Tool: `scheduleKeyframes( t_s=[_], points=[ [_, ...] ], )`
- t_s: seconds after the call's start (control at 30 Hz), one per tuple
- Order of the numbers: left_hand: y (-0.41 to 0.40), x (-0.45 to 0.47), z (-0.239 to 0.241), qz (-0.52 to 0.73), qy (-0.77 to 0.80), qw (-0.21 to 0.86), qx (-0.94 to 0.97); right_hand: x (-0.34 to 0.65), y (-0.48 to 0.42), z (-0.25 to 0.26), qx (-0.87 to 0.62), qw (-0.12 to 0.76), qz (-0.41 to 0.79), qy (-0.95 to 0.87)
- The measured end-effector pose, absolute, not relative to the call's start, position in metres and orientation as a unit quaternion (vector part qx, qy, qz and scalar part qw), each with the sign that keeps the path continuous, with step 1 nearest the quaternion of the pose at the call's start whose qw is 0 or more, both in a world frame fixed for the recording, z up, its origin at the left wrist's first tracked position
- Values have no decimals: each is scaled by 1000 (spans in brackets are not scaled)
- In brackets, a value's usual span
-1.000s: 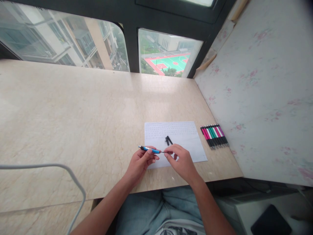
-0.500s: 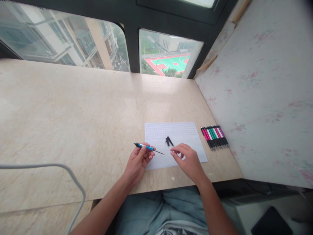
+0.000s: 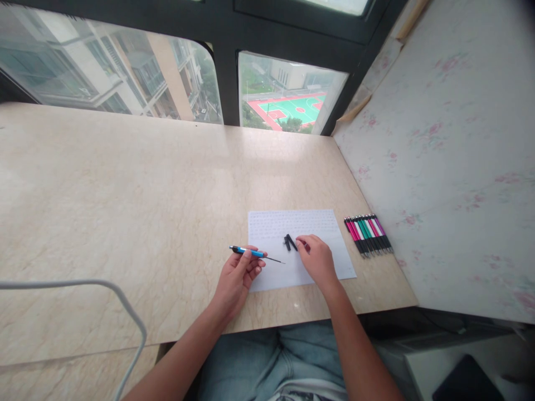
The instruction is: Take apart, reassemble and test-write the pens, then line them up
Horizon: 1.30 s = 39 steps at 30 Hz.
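My left hand is closed around a blue ballpoint pen. The pen lies nearly level, its clicker end to the left and its thin dark refill sticking out bare to the right. On a written sheet of paper rest small black pen parts, among them a slanted black tube. Just right of that tube is my right hand, thumb and forefinger drawn together in a pinch. Whether the fingertips touch the tube, or hold something tiny, is hidden.
Right of the paper, several pens in pink, white, green and purple lie in a row near the papered wall. A grey cable curves over the left front of the marble-look counter. Windows stand behind.
My right hand has shifted slightly up and inward to the black tube, its fingers drawing closer together. My left hand and the blue pen have stayed nearly still.
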<state>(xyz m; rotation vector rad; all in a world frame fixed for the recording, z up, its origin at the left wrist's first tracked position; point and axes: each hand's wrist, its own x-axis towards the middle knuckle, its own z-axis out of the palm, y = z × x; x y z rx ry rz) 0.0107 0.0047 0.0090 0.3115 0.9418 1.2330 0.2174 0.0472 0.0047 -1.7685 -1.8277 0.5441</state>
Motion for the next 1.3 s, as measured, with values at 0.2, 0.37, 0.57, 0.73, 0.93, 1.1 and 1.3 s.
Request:
scheduleKeyframes(
  t_s=[0.2,0.37,0.57,0.73,0.93,1.1,1.3],
  points=[
    [4,12,10,547,425,705,155,219,38,16,-653,310,228,-653],
    [2,14,11,539,428,705,171,209,20,34,-581,316,338,-669],
    [0,15,12,524,432,704,209,206,6,39,-507,248,338,-753],
    [4,10,12,545,446,681,199,241,5,35,-571,246,274,-734],
    [3,12,11,541,449,687,187,262,11,16,-655,271,224,-669],
    [2,13,11,539,447,692,173,243,21,4,-676,254,195,-664],
    [2,13,14,536,451,690,184,219,16,16,-674,327,284,-598]
  ],
)
